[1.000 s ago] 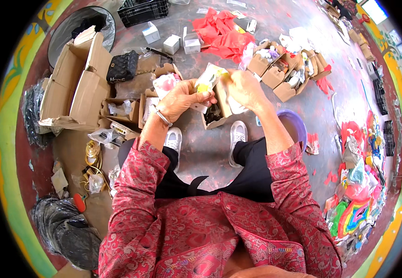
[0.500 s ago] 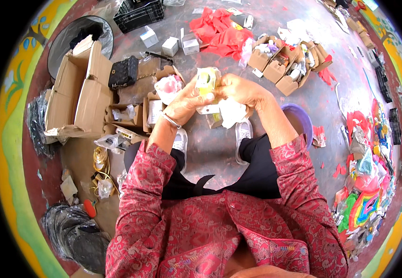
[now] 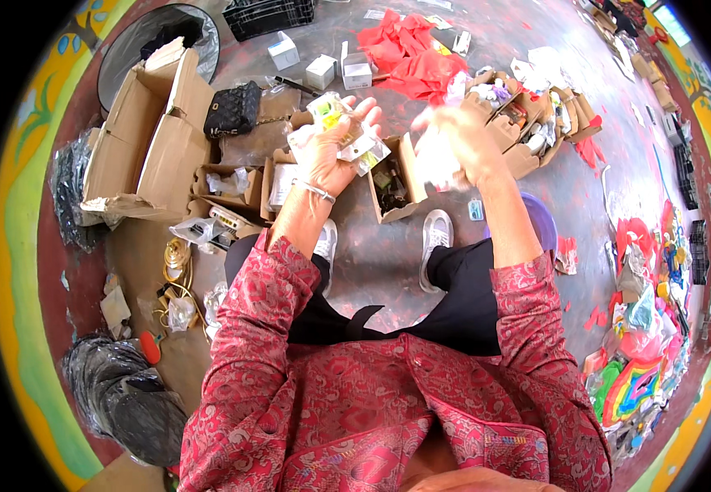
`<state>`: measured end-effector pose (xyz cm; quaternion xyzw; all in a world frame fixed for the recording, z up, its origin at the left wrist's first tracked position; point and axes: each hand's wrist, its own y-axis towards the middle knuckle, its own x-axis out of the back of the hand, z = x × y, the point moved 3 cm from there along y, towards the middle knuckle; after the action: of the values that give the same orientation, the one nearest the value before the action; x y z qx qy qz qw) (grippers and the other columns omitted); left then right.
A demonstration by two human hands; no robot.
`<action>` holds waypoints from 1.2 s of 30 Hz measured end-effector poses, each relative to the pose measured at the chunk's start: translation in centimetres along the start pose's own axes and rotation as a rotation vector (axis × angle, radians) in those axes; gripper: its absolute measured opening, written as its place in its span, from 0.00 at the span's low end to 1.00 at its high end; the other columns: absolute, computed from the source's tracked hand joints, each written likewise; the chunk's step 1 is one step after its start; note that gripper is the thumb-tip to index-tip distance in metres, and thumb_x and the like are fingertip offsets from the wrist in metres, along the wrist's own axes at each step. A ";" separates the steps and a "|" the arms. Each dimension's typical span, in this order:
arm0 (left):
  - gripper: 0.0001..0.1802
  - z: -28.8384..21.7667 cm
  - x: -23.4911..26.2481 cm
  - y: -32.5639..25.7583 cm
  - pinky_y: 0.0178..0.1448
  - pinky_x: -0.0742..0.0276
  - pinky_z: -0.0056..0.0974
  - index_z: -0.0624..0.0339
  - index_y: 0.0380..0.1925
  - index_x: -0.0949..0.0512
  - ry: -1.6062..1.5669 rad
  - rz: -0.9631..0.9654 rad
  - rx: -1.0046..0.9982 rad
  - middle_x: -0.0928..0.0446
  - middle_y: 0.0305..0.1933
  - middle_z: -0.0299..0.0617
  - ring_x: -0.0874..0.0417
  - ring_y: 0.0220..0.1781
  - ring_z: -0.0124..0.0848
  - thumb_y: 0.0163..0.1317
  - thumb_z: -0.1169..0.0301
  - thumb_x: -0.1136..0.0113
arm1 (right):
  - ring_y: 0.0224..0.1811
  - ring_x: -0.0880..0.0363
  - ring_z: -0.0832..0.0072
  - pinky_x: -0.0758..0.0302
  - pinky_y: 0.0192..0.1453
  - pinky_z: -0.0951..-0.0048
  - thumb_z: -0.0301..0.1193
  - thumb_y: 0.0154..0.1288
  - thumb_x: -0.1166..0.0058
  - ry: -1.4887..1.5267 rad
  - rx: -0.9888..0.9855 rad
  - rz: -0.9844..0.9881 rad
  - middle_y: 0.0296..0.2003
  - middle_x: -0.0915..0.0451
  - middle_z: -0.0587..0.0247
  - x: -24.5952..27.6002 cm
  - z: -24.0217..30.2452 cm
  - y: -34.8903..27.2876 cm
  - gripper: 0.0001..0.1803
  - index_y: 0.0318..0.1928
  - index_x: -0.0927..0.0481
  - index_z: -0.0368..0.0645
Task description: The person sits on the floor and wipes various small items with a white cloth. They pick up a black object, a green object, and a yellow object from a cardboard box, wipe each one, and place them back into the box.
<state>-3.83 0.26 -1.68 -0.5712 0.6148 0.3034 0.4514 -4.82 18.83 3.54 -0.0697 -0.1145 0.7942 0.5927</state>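
You sit over a grey concrete floor (image 3: 388, 262) smeared with red paint, bounded by a yellow-and-green painted wall (image 3: 23, 213). Open cardboard boxes (image 3: 150, 139) crowd the floor's far left side, a black handbag (image 3: 232, 108) beside them, red cloth (image 3: 408, 53) near its far edge. Your left hand (image 3: 331, 143) grips a small yellow-and-white packet (image 3: 328, 111), raised above a small open carton (image 3: 392, 180). Your right hand (image 3: 454, 139) is blurred around something pale; you cannot tell whether it grasps it. Your sleeves and lap hide the near floor.
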 end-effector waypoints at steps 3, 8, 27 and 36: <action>0.19 1.9 -0.5 -0.2 0.57 0.31 0.46 0.62 0.52 0.36 0.124 -0.091 0.039 0.33 0.55 0.51 0.27 0.53 0.42 0.59 0.77 0.52 | 0.22 0.31 0.84 0.32 0.27 0.80 0.32 0.60 0.50 -0.109 0.627 -0.502 0.20 0.27 0.69 -0.8 2.1 0.0 0.10 0.28 0.24 0.38; 0.18 2.6 0.2 0.6 0.65 0.41 0.47 0.65 0.49 0.33 -0.242 0.214 0.199 0.33 0.56 0.51 0.34 0.59 0.43 0.58 0.73 0.51 | 0.30 0.25 0.58 0.28 0.36 0.67 0.29 0.52 0.46 -0.720 1.047 -0.313 0.26 0.26 0.55 -7.8 -0.4 -0.8 0.10 0.35 0.28 0.41; 0.26 -0.7 -1.7 -1.2 0.63 0.45 0.51 0.57 0.50 0.33 0.124 0.252 0.015 0.35 0.58 0.45 0.39 0.62 0.40 0.54 0.57 0.43 | 0.23 0.26 0.69 0.31 0.25 0.70 0.28 0.50 0.49 -1.091 1.039 -0.519 0.22 0.29 0.65 -5.4 1.6 -1.4 0.10 0.36 0.27 0.41; 0.22 -1.4 -0.6 0.2 0.57 0.35 0.48 0.61 0.50 0.38 -0.095 0.105 -0.070 0.34 0.55 0.54 0.31 0.55 0.45 0.63 0.58 0.54 | 0.25 0.28 0.75 0.30 0.25 0.73 0.32 0.51 0.52 -1.389 1.118 -0.244 0.24 0.32 0.69 -7.1 0.2 -2.5 0.15 0.41 0.25 0.46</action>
<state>-4.34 -0.67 -0.55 -0.5385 0.6107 0.3748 0.4434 -0.47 12.69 4.21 0.7373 -0.0502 0.5287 0.4175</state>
